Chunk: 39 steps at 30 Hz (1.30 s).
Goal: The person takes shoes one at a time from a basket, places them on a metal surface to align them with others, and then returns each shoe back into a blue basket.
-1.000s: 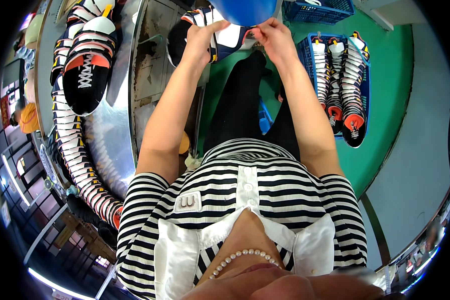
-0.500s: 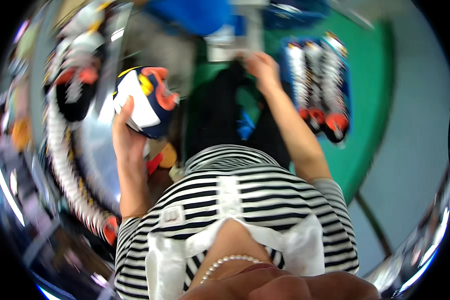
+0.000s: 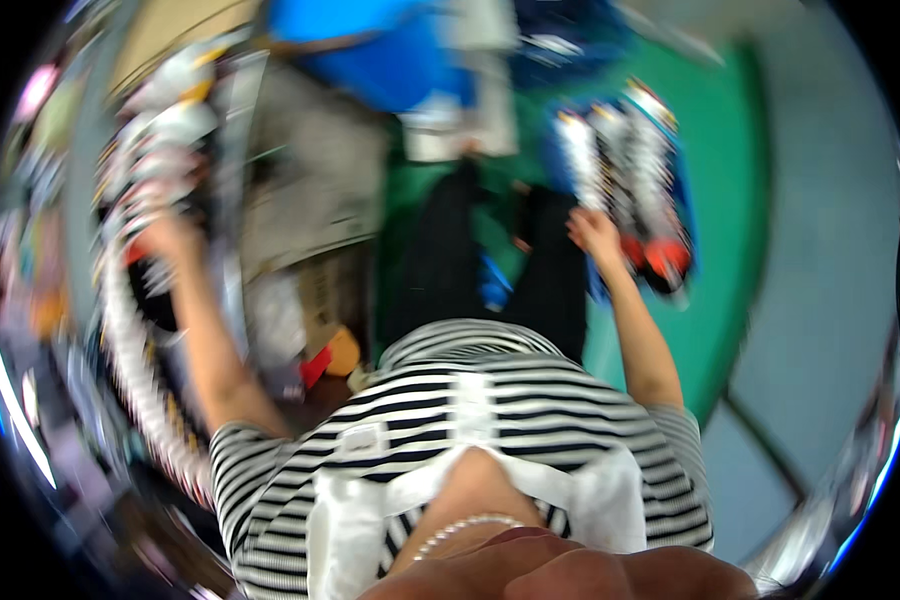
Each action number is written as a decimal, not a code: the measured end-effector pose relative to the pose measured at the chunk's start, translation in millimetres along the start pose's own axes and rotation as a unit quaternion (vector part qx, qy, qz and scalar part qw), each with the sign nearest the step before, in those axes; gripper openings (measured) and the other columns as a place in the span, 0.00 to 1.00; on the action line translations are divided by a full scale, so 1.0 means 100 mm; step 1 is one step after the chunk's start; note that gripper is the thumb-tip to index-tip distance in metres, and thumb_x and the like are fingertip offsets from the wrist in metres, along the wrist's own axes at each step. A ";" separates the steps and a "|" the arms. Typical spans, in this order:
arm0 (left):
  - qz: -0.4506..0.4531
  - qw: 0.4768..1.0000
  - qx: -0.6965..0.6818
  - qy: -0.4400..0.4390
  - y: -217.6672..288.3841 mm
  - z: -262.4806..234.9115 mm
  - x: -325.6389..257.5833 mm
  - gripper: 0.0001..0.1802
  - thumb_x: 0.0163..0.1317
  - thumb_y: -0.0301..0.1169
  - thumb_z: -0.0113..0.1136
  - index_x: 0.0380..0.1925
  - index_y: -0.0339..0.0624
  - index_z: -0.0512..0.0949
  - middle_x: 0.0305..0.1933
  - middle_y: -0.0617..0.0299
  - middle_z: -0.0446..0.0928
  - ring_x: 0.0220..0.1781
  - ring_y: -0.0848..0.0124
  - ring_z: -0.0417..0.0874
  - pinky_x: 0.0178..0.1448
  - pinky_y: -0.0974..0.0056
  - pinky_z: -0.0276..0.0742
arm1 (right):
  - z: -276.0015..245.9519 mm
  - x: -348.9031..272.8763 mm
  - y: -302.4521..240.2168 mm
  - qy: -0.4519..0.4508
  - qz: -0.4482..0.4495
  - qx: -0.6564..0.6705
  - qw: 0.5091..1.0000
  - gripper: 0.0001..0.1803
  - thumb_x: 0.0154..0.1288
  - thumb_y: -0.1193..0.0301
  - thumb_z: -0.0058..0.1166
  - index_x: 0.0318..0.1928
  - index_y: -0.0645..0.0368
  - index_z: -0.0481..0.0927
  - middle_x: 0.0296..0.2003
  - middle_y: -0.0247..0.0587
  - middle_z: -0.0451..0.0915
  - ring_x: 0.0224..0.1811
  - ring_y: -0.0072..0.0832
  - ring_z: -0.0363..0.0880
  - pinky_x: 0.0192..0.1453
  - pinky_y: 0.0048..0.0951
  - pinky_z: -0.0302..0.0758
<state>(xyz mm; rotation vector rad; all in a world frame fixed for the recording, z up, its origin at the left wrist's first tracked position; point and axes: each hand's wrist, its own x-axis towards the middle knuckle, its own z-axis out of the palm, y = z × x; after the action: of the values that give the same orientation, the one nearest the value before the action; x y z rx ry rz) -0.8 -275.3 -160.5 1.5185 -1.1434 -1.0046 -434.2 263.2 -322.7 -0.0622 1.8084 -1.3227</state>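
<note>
The picture is smeared by motion. My left hand is stretched out to the far left, against a long row of white, black and orange shoe uppers on a metal bench. The blur hides whether it still grips one. My right hand reaches forward on the right with its fingers apart and nothing seen in it. It hovers at the near edge of a blue crate packed with upright white, black and red shoe pieces. My striped shirt and white apron fill the lower middle.
A blue tub and a white sheet lie at the top centre. A grey machine or bench stands left of my dark trousers. Green floor lies around the crate, with grey floor beyond it to the right.
My left hand carried a shoe upper from the top centre out to the left row. My right hand left the centre and moved right to the blue crate. The view swung and blurred.
</note>
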 end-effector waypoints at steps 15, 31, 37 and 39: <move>0.312 0.841 0.368 -0.244 0.09 0.66 -2.05 0.15 0.64 0.31 0.57 0.47 0.32 0.72 0.48 0.53 0.73 0.48 0.68 0.73 0.54 0.64 0.71 | -2.59 0.83 1.18 0.315 0.121 -0.650 0.680 0.33 0.51 0.70 0.60 0.60 0.52 0.64 0.54 0.44 0.67 0.60 0.44 0.62 0.54 0.40 0.67; -0.317 0.553 0.257 -0.727 -3.88 6.91 -5.74 0.51 0.50 0.46 0.69 0.65 0.30 0.51 0.68 0.46 0.57 0.70 0.60 0.59 0.69 0.58 0.57 | -3.50 2.09 1.76 0.125 0.180 -0.704 0.675 0.43 0.42 0.70 0.67 0.62 0.51 0.62 0.47 0.45 0.69 0.50 0.41 0.71 0.52 0.39 0.75; -0.285 0.597 0.115 -0.741 -4.26 7.05 -6.03 0.31 0.48 0.37 0.71 0.50 0.32 0.74 0.48 0.55 0.79 0.49 0.69 0.78 0.55 0.67 0.69 | -3.44 2.22 1.85 0.045 0.139 -0.665 0.732 0.34 0.46 0.75 0.59 0.57 0.62 0.64 0.55 0.54 0.67 0.59 0.44 0.68 0.59 0.38 0.70; -0.229 0.615 0.131 -0.743 -4.31 7.05 -6.05 0.26 0.48 0.36 0.71 0.45 0.32 0.77 0.44 0.55 0.80 0.41 0.71 0.80 0.46 0.69 0.74 | -3.55 2.31 1.95 0.067 0.169 -0.619 0.764 0.38 0.44 0.77 0.60 0.60 0.62 0.60 0.57 0.56 0.66 0.59 0.47 0.68 0.59 0.38 0.70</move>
<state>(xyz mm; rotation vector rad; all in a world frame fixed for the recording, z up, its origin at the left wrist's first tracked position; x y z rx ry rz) -728.7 214.4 -688.7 0.9101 -2.0501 -2.8246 -728.0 498.8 -597.4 -0.3345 2.3674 0.2996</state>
